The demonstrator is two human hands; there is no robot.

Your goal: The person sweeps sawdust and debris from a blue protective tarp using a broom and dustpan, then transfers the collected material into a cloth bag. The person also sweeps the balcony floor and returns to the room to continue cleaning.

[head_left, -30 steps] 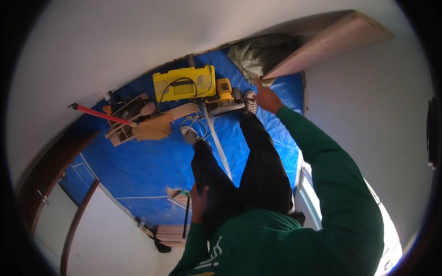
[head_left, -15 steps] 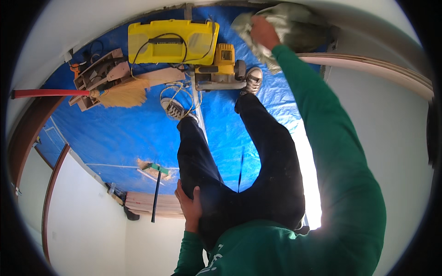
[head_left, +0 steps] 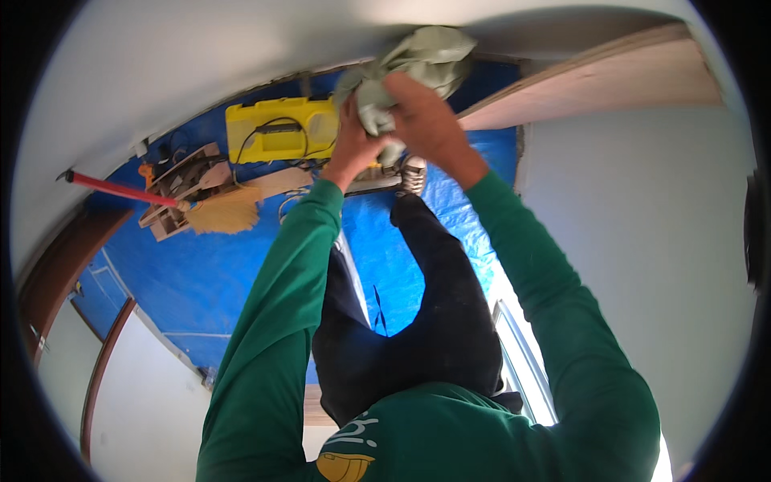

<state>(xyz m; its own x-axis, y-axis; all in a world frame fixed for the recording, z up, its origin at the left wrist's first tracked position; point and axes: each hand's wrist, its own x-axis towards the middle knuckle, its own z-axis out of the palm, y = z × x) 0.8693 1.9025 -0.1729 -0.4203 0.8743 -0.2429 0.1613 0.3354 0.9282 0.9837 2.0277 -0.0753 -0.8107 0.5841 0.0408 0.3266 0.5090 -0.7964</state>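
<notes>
A crumpled, pale grey-green bag or sheet (head_left: 434,56) hangs in front of me, raised above the floor near the far wall. My left hand (head_left: 359,145) grips its lower left part with the fingers curled up around it. On the other side, my right hand (head_left: 430,124) is closed on the material, its back toward me. Some fingertips of both hands are hidden by the folds, and the hands are slightly blurred. Beneath the hands, a yellow power tool is mostly covered; only its metal base (head_left: 373,184) and small parts show beside my shoe (head_left: 413,175).
A yellow case (head_left: 273,149) with a black cable lies on the blue tarp (head_left: 229,277). Left of it are a wooden tool tote (head_left: 181,189) and a straw broom (head_left: 225,210) with a red handle. Wooden boards (head_left: 610,76) lean at right. A brown door frame (head_left: 72,257) stands left.
My left hand has left my thigh and come up to grip the grey-green bag or sheet. My right hand has drawn it leftward and up off the floor.
</notes>
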